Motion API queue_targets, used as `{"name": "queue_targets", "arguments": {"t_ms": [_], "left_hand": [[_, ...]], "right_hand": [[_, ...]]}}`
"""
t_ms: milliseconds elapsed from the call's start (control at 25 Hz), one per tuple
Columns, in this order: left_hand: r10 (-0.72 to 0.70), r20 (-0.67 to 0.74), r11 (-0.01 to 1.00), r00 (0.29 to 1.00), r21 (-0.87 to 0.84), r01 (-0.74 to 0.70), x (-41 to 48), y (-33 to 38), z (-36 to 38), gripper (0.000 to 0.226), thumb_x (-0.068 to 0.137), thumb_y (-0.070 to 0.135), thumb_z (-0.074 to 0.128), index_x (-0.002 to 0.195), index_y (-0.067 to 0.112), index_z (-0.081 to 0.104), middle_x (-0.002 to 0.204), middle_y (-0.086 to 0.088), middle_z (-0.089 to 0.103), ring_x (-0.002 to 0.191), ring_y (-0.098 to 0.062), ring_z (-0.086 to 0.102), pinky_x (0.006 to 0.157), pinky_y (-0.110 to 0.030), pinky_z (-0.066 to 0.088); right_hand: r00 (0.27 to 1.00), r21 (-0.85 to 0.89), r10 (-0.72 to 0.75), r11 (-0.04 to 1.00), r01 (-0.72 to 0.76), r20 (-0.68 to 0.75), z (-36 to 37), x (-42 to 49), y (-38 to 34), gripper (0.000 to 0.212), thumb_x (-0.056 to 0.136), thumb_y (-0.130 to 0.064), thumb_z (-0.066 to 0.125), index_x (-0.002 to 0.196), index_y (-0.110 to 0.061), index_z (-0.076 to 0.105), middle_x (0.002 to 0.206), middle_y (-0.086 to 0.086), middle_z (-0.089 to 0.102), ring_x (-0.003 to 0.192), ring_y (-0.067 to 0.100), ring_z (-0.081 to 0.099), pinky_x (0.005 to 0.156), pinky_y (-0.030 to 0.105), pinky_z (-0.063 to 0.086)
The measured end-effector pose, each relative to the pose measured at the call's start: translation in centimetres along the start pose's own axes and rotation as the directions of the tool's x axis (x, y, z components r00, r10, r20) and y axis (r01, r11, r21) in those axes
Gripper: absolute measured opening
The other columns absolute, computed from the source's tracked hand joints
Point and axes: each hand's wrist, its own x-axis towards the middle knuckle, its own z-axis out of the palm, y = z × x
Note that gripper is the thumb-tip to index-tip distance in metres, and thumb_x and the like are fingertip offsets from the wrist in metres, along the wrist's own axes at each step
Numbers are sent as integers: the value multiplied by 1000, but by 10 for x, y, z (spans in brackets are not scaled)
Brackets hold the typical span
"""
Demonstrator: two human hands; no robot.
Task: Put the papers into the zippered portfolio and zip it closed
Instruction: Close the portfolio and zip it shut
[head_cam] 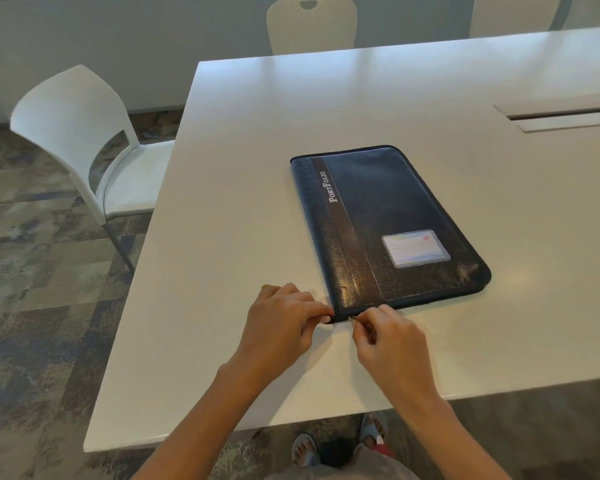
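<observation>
A dark blue zippered portfolio (388,220) lies flat and closed on the white table (243,174), with "PortFolio" printed along a strip and a clear card pocket near its front right. My left hand (284,323) pinches the portfolio's near left corner. My right hand (392,344) pinches the small metal zipper pull (352,318) at the near edge, just right of that corner. No papers are visible.
A white chair (84,140) stands at the table's left side, and two more chairs (312,24) stand at the far side. A cable slot (565,117) is set into the table at the right. The table's front edge runs just below my hands.
</observation>
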Motion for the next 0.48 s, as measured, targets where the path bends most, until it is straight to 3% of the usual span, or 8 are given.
{"name": "queue_targets", "arguments": {"t_ms": [120,280,400,480], "left_hand": [[-21,-2,1000,1000,-7,21,-1,-2,-1,16,85,24,71,99,30,75,85,10,74,77,-13,61,77,-36,49],[-56,8,998,998,6,56,-3,-10,-6,17,82,20,74,97,29,76,85,8,74,77,-14,62,77,-37,49],[-81,7,996,997,46,80,-5,-20,-10,17,80,21,76,95,30,76,84,9,74,76,-13,62,78,-36,49],[-115,103,993,988,43,111,-4,-26,-13,16,85,27,70,99,33,75,88,13,73,81,-9,61,86,-35,47]], "right_hand": [[994,-10,77,997,-78,-76,-14,2,30,6,79,-11,73,76,-11,69,66,-2,62,52,8,52,52,7,32],[970,-66,176,980,-189,-171,-43,8,80,6,80,-8,72,75,-8,69,66,4,65,51,16,55,51,22,43],[946,-107,229,960,-259,-228,-60,10,108,2,79,-8,72,78,-7,71,68,5,66,51,14,51,50,12,30],[938,-113,245,954,-278,-246,-65,12,119,1,79,-7,72,80,-6,72,71,4,66,52,11,49,52,9,25]]}}
